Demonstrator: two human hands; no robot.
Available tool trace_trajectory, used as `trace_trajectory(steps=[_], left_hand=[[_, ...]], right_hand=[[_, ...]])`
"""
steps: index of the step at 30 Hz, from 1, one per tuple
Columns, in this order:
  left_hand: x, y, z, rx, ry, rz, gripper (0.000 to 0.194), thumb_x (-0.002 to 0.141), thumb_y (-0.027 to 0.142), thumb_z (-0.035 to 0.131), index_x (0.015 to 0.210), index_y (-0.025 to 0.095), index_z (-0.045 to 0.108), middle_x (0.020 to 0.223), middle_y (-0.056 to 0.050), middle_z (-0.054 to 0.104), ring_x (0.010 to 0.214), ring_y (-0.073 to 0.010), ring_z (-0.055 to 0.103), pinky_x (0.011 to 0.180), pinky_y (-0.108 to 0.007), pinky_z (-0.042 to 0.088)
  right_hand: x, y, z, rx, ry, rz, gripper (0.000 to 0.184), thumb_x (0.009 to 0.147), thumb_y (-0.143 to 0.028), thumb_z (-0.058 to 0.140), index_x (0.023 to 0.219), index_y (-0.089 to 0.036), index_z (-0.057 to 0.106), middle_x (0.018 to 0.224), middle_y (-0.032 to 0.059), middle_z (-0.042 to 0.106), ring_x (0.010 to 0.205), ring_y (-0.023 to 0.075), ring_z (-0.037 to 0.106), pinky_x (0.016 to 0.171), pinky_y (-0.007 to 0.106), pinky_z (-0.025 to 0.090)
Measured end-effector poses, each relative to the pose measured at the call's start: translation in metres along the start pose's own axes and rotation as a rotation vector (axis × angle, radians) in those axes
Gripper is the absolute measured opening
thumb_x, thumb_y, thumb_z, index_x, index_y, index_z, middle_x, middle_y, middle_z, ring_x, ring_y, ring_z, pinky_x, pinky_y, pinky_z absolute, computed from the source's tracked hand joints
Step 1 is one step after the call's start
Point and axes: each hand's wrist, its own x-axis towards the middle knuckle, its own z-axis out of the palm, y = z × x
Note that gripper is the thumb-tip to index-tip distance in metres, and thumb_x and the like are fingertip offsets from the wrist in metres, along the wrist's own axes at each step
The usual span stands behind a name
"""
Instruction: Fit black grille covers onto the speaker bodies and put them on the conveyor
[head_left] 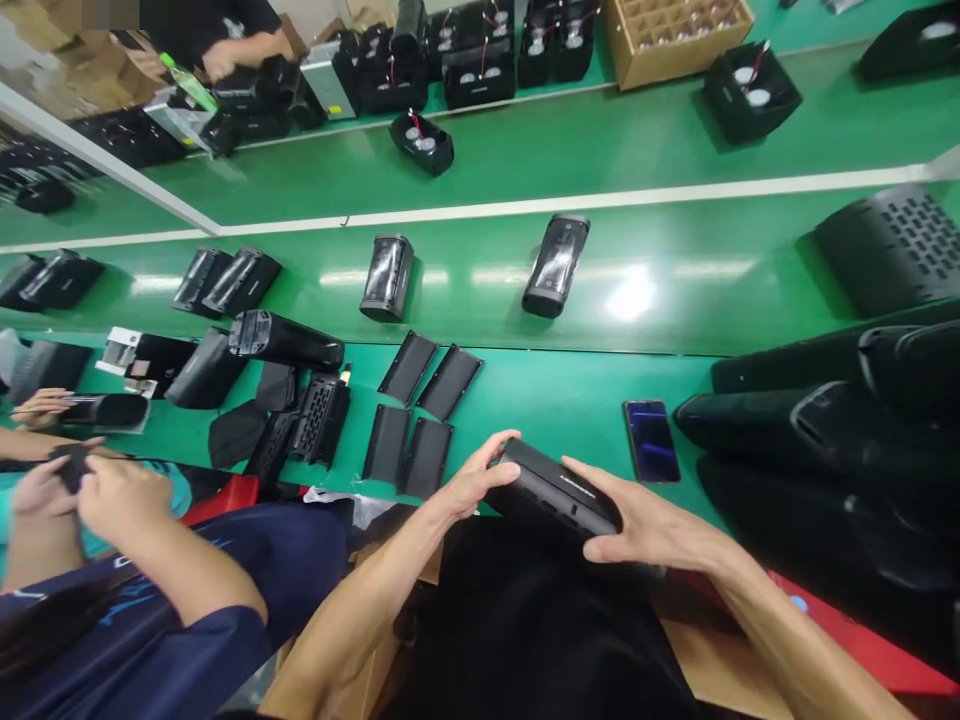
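A black box-shaped speaker housing (551,487) with white lettering and a row of small slots along one side is held just over the table's near edge. My left hand (482,475) grips its left end, thumb on top. Around the right end wraps my right hand (637,515), the thumb underneath on the near side. Left of the housing, flat black rectangular panels (405,365) lie in two pairs on the green table. A dark phone (651,440) rests to the right of my right hand.
Film-covered black speakers (556,265) stand on the green conveyor (465,290) ahead. Large black speaker bodies (795,400) crowd the right side. A co-worker in dark blue (172,610) sits at my left, near stacked housings (285,340). A divided cardboard box (679,45) stands at the back.
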Motion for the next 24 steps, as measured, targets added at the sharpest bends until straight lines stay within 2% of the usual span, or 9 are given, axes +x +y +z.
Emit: trace_trajectory(steps=[3, 5, 7, 10, 14, 17, 20, 22, 24], left_hand=[[-0.022, -0.023, -0.006, -0.060, 0.086, 0.094, 0.094, 0.066, 0.062, 0.086, 0.146, 0.026, 0.052, 0.128, -0.009, 0.060, 0.118, -0.0316, 0.054, 0.100, -0.037, 0.042], [-0.033, -0.030, -0.011, -0.056, 0.087, 0.120, 0.095, 0.067, 0.064, 0.085, 0.146, 0.026, 0.050, 0.131, -0.009, 0.057, 0.119, -0.0320, 0.052, 0.101, -0.037, 0.041], [-0.041, -0.027, -0.015, -0.007, 0.023, 0.099, 0.095, 0.069, 0.061, 0.085, 0.149, 0.027, 0.047, 0.135, -0.008, 0.054, 0.122, -0.0324, 0.050, 0.104, -0.038, 0.038], [-0.046, -0.017, -0.017, 0.074, -0.036, 0.080, 0.095, 0.070, 0.055, 0.087, 0.151, 0.028, 0.043, 0.136, -0.007, 0.052, 0.124, -0.0320, 0.048, 0.105, -0.038, 0.037], [-0.053, -0.012, -0.011, 0.067, 0.001, 0.149, 0.092, 0.069, 0.054, 0.087, 0.146, 0.027, 0.045, 0.132, -0.007, 0.053, 0.117, -0.0301, 0.050, 0.098, -0.037, 0.040], [-0.059, -0.019, -0.004, 0.064, 0.021, 0.208, 0.090, 0.067, 0.053, 0.087, 0.144, 0.026, 0.048, 0.130, -0.008, 0.055, 0.113, -0.0298, 0.052, 0.095, -0.037, 0.042], [-0.057, -0.027, 0.001, 0.063, 0.106, 0.234, 0.087, 0.068, 0.053, 0.085, 0.143, 0.026, 0.050, 0.133, -0.008, 0.056, 0.114, -0.0296, 0.053, 0.097, -0.037, 0.042], [-0.050, -0.030, 0.001, 0.050, 0.172, 0.177, 0.084, 0.069, 0.054, 0.084, 0.141, 0.026, 0.051, 0.134, -0.008, 0.056, 0.116, -0.0295, 0.053, 0.099, -0.037, 0.042], [-0.041, -0.030, -0.001, 0.058, 0.213, 0.040, 0.075, 0.075, 0.057, 0.080, 0.138, 0.027, 0.053, 0.127, -0.006, 0.059, 0.115, -0.0280, 0.054, 0.099, -0.036, 0.043]], right_hand=[[-0.022, 0.028, 0.018, 0.152, 0.178, 0.045, 0.102, 0.071, -0.062, 0.086, 0.161, -0.032, 0.047, 0.159, 0.0130, 0.054, 0.142, 0.0441, 0.051, 0.114, 0.056, 0.045], [-0.034, 0.047, 0.034, 0.269, 0.288, 0.038, 0.101, 0.073, -0.070, 0.081, 0.159, -0.032, 0.046, 0.159, 0.0144, 0.053, 0.143, 0.0433, 0.050, 0.112, 0.053, 0.046], [-0.041, 0.059, 0.052, 0.361, 0.373, 0.021, 0.103, 0.073, -0.072, 0.080, 0.160, -0.033, 0.041, 0.159, 0.0147, 0.050, 0.142, 0.0419, 0.050, 0.114, 0.053, 0.044], [-0.044, 0.060, 0.072, 0.492, 0.476, 0.048, 0.097, 0.077, -0.066, 0.080, 0.159, -0.037, 0.037, 0.163, 0.0116, 0.044, 0.142, 0.0385, 0.050, 0.116, 0.052, 0.041], [-0.050, 0.047, 0.079, 0.558, 0.500, 0.081, 0.088, 0.075, -0.062, 0.084, 0.152, -0.038, 0.046, 0.159, 0.0093, 0.048, 0.137, 0.0376, 0.053, 0.114, 0.050, 0.042], [-0.055, 0.041, 0.078, 0.473, 0.544, 0.055, 0.080, 0.073, -0.058, 0.087, 0.143, -0.036, 0.054, 0.151, 0.0082, 0.054, 0.133, 0.0372, 0.053, 0.114, 0.050, 0.039], [-0.050, 0.038, 0.074, 0.529, 0.583, 0.069, 0.076, 0.069, -0.057, 0.089, 0.134, -0.034, 0.059, 0.140, 0.0078, 0.060, 0.124, 0.0355, 0.057, 0.109, 0.048, 0.044], [-0.041, 0.036, 0.069, 0.669, 0.527, 0.163, 0.078, 0.067, -0.057, 0.091, 0.134, -0.033, 0.058, 0.129, 0.0074, 0.066, 0.114, 0.0341, 0.064, 0.101, 0.046, 0.050], [-0.031, 0.036, 0.063, 0.808, 0.439, 0.294, 0.080, 0.070, -0.059, 0.089, 0.138, -0.034, 0.056, 0.119, 0.0067, 0.072, 0.106, 0.0330, 0.070, 0.096, 0.047, 0.053]])
